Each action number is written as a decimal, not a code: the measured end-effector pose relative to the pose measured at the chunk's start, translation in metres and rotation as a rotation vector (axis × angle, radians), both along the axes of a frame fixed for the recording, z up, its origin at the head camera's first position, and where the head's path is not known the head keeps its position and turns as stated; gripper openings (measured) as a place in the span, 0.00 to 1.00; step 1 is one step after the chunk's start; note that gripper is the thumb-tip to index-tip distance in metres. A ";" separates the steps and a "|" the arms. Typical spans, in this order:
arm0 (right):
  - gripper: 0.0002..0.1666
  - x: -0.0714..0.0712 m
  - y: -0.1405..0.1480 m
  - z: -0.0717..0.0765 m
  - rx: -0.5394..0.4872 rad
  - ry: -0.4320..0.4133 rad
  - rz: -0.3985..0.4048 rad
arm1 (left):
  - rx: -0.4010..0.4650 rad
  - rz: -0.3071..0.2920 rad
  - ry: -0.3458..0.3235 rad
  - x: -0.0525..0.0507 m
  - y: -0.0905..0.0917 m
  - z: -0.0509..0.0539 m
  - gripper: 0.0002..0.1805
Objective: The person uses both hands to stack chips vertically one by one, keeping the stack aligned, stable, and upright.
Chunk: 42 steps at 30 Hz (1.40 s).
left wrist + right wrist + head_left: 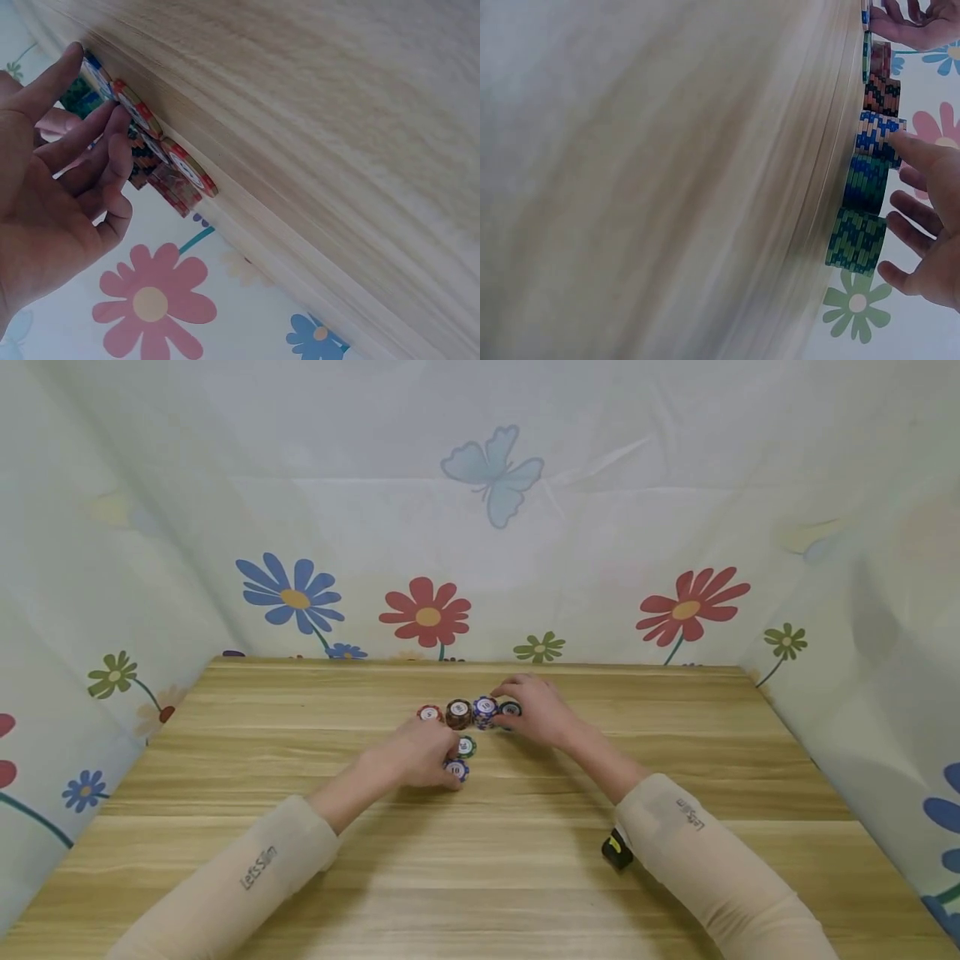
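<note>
Beige sleeves point(225, 893) lettered "Let's Slim"

Soft light, dimmer wrist views

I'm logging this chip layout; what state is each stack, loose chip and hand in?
Red stack, upright, partly hidden
Black-and-orange stack, upright
Blue stack, upright
Inner green stack, upright
End green stack, upright
Blue chip, flat, apparently pinched
Green chip, flat
Two red chips, flat
Left hand, apparently pinching the blue chip
Right hand, fingers spread, seemingly touching the blue stack
</note>
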State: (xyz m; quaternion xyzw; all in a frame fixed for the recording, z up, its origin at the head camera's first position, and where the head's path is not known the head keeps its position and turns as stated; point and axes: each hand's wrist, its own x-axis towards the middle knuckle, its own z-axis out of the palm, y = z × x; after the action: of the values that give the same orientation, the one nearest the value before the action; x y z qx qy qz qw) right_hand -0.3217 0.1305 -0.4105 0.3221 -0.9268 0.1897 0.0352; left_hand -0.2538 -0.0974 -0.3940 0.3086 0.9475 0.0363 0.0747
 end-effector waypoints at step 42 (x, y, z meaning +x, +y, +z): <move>0.24 -0.004 -0.006 -0.003 0.026 -0.059 -0.030 | 0.166 0.118 0.090 -0.019 0.005 0.012 0.15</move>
State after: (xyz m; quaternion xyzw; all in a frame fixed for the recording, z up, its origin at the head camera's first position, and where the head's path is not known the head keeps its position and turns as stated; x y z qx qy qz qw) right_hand -0.3256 0.1246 -0.4132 0.3028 -0.9346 0.1863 0.0063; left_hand -0.2728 -0.0929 -0.3816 0.2586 0.9602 0.1054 0.0039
